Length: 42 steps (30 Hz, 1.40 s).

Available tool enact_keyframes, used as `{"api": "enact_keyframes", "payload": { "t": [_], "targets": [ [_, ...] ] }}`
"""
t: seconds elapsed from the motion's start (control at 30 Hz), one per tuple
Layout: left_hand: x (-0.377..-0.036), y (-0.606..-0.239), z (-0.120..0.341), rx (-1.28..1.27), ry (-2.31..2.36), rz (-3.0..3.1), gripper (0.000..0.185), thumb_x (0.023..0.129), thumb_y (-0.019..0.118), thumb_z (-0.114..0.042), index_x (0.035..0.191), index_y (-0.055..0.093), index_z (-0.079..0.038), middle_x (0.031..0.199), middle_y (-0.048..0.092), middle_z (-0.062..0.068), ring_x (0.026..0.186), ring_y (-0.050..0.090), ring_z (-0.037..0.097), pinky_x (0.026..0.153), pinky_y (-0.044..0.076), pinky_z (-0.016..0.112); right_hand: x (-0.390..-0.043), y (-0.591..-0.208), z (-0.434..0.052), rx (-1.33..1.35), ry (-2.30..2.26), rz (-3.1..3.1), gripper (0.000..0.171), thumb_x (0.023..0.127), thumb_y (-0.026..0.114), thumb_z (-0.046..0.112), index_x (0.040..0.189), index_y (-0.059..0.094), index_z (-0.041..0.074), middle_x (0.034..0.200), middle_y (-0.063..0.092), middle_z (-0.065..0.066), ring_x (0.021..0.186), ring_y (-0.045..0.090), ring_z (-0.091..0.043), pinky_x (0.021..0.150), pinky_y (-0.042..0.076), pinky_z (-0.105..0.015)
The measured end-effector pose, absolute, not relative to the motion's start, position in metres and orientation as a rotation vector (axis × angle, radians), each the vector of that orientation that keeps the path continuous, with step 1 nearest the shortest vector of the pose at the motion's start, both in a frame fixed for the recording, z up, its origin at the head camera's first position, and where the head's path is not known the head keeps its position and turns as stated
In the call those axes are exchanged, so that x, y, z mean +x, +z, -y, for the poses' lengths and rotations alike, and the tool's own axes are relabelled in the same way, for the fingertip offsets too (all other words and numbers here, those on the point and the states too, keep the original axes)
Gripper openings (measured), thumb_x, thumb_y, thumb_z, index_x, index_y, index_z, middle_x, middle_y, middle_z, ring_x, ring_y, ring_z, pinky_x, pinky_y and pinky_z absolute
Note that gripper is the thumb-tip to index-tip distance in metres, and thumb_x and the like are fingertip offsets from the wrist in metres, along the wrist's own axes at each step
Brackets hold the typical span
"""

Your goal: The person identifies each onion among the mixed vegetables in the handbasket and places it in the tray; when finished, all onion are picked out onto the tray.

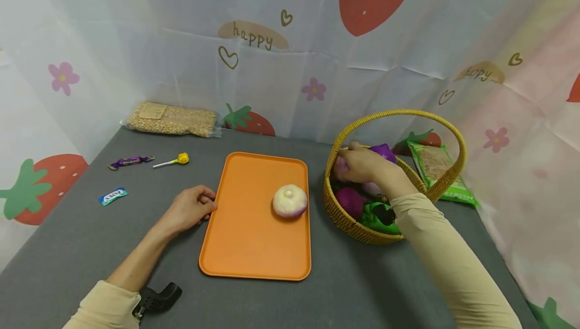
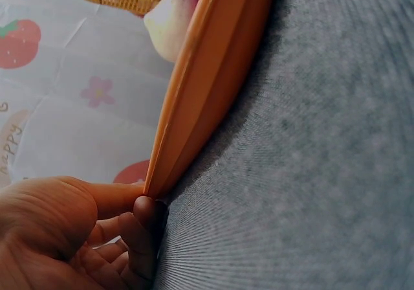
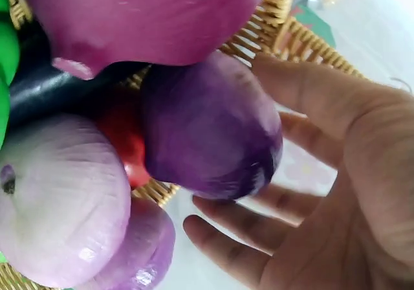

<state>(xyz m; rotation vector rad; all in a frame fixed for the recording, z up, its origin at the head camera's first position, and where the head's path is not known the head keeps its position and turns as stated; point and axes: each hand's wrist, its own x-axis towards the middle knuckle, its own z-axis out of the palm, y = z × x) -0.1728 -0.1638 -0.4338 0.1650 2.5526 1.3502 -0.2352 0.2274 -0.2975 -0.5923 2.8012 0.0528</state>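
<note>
Nearest us, our left hand (image 1: 190, 208) rests on the grey counter (image 1: 90, 238) at nine o'clock of the flat orange plastic tray (image 1: 254, 248), its curled fingers touching the rim, we judge to steady it. One pale round garlic bulb (image 1: 290, 200) sits on the tray. At three o'clock, our right hand (image 1: 362, 164) reaches into the woven yellow wicker basket (image 1: 344, 221), its grip spread open around a dark purple onion (image 3: 210, 134); more purple bulbs and green vegetables fill it.
</note>
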Motion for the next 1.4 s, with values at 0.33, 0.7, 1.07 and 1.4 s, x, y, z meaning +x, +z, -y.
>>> {"api": "enact_keyframes", "payload": {
  "t": [0.33,0.7,1.07,1.4],
  "targets": [
    [-0.174,-0.439,0.162,0.171,1.348,-2.557,0.027,0.096,0.059,-0.015,0.117,0.058,0.002,0.089,0.067,0.011,0.065,0.059,0.015,0.055,0.049,0.028,-0.220,-0.296,-0.241,-0.466,0.082,-2.847,0.069,0.084,0.069,0.033,0.142,0.042,0.008,0.142,0.045,-0.027,0.118,0.057,-0.044,0.094,0.048,-0.058],
    [-0.176,-0.438,0.161,0.174,1.359,-2.558,0.026,0.096,0.060,-0.014,0.116,0.059,0.002,0.086,0.066,0.011,0.062,0.057,0.015,0.055,0.049,0.029,-0.160,-0.274,-0.256,-0.573,-0.175,-3.196,0.070,0.083,0.072,0.038,0.139,0.043,0.007,0.128,0.050,-0.023,0.096,0.060,-0.037,0.078,0.052,-0.053],
    [-0.175,-0.438,0.163,0.164,1.354,-2.563,0.026,0.096,0.060,-0.014,0.116,0.059,0.002,0.087,0.066,0.010,0.063,0.058,0.015,0.055,0.049,0.029,-0.116,-0.291,-0.220,-0.984,-0.450,-3.344,0.073,0.076,0.077,0.040,0.141,0.048,0.024,0.119,0.050,-0.015,0.080,0.061,-0.025,0.069,0.055,-0.039],
    [-0.173,-0.437,0.165,0.154,1.350,-2.569,0.026,0.096,0.060,-0.014,0.116,0.059,0.002,0.088,0.066,0.011,0.064,0.058,0.015,0.056,0.049,0.029,-0.101,-0.326,-0.190,-1.115,-0.488,-3.229,0.076,0.074,0.079,0.043,0.134,0.045,0.012,0.118,0.058,-0.007,0.090,0.060,-0.015,0.073,0.056,-0.030]
  ]
}}
